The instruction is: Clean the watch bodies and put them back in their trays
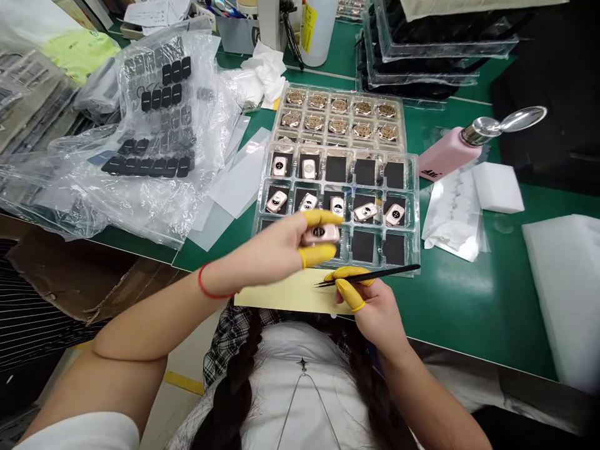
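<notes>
"Watch case (pixel 321 234), pale pink, pinched by the person's left hand (pixel 280 247) above the lower part of the near tray (pixel 415 187)."

"Which way does it lie, from where you stand?"

"Its long axis runs side to side, nearly level across the worker's front. The face with the dark round patch (pixel 319 232) points up toward the worker."

"And the grip?"

"Narrow: thumb below, finger above, both in yellow finger covers (pixel 317 255), closed on its long edges."

"The right hand (pixel 379 312)?"

"Closed around black tweezers (pixel 379 274), their tips pointing left over a pale yellow sheet (pixel 276 296), the blunt end reaching right across the tray's near edge."

"What of the other cases?"

"Seven more show in the near tray's pockets, two in the far row and five in the next, turned at differing angles. Beyond sits a far tray (pixel 402 132) of round metallic parts; a pink bottle (pixel 447 153) stands to its right on the green table (pixel 450 319)."
</notes>
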The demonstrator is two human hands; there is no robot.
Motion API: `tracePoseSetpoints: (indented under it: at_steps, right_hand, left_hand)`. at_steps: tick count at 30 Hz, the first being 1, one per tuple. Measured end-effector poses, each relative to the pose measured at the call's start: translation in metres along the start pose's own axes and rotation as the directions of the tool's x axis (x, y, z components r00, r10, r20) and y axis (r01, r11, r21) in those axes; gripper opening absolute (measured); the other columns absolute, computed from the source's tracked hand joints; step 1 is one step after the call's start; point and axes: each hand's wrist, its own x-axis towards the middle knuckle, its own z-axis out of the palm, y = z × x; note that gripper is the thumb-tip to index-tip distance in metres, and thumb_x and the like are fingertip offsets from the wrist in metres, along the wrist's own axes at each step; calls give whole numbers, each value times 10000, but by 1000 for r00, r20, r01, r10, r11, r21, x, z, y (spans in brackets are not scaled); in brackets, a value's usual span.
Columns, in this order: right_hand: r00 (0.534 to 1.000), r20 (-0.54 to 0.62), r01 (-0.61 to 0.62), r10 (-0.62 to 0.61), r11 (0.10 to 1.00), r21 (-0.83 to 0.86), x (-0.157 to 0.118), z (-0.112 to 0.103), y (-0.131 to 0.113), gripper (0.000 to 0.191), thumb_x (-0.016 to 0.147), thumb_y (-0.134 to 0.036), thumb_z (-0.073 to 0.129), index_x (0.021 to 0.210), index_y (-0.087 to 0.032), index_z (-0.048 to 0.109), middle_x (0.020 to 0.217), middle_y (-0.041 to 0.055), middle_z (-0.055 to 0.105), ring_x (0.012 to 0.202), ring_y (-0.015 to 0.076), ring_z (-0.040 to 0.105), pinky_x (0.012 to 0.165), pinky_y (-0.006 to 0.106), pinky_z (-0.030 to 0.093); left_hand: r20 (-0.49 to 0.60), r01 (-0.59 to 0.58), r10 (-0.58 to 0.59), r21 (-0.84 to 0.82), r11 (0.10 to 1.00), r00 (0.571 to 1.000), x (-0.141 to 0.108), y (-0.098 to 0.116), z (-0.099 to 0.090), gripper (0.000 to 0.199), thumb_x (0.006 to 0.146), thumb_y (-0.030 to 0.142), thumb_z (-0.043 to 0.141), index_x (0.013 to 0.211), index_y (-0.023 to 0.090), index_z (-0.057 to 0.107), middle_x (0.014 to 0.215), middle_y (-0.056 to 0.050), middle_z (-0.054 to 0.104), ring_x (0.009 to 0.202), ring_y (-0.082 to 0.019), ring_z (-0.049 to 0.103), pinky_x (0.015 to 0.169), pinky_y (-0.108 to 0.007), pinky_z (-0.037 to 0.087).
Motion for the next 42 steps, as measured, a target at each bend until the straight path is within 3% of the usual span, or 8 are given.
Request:
tracePoseSetpoints:
  at_steps: [2, 5, 9, 12, 18, 31, 42]
  right_hand:
    - [999, 27, -38, 38, 999, -4, 4, 2, 2, 223, 755, -405, 694, 749, -187, 647, 633, 13, 618, 539, 133, 581, 522, 250, 543]
    - [998, 34, -55, 56, 998, -33, 6, 2, 6, 223, 763, -406, 684, 777, -186, 652, 660, 22, 628, 557, 133, 586, 542, 248, 547]
    - [997, 33, -61, 64, 993, -99, 6, 0, 11, 187, 802, -372, 635, 808, -185, 654, 608, 6, 607, 547, 135, 598, 551, 242, 540]
    - [997, 41, -54, 60, 988, -142, 6, -1, 12, 189, 818, -369, 612, 823, -185, 652, 615, 10, 620, 547, 140, 609, 545, 242, 528]
    - [997, 42, -45, 58, 962, -271, 5, -2, 12, 275, 828, -409, 597, 664, -189, 609, 584, 25, 632, 554, 158, 620, 553, 256, 506]
    - [997, 69, -4, 27, 951, -310, 8, -3, 8, 346, 835, -412, 576, 567, -196, 601, 580, 32, 651, 559, 163, 622, 536, 254, 499]
    - [999, 37, -1, 11, 966, -258, 6, -1, 10, 281, 844, -403, 586, 659, -195, 624, 612, 26, 672, 557, 161, 629, 535, 260, 506]
  left_hand:
    - [19, -19, 17, 85, 996, 1000, -21, -21, 3, 401, 878, 229, 565, 1271, 227, 489, 1056, -56, 608, 885, -158, 605, 726, -274, 524]
    - [-56, -43, 56, 201, 979, 997, -39, -52, 7, 319, 907, 257, 523, 1221, 231, 479, 1039, -47, 607, 918, -162, 596, 781, -282, 514]
    - [-58, -46, 65, 278, 960, 996, -45, -80, 12, 249, 907, 215, 505, 1155, 227, 504, 950, -23, 616, 757, -127, 588, 694, -248, 506]
    - [-80, -124, 162, 353, 927, 984, -44, -91, 14, 250, 893, 164, 502, 1137, 218, 521, 1047, -38, 622, 862, -138, 603, 780, -258, 503]
    - [-111, -121, 171, 364, 924, 979, -44, -92, 14, 256, 888, 170, 510, 1136, 227, 530, 1056, -30, 642, 921, -147, 622, 813, -262, 509]
    - [-137, -28, 74, 310, 950, 988, -43, -90, 15, 267, 874, 207, 536, 1137, 249, 560, 1065, -29, 652, 930, -157, 629, 852, -277, 525]
    - [-138, -61, 110, 316, 947, 984, -43, -90, 15, 235, 881, 216, 538, 1115, 232, 556, 1045, -24, 657, 880, -143, 626, 818, -260, 507]
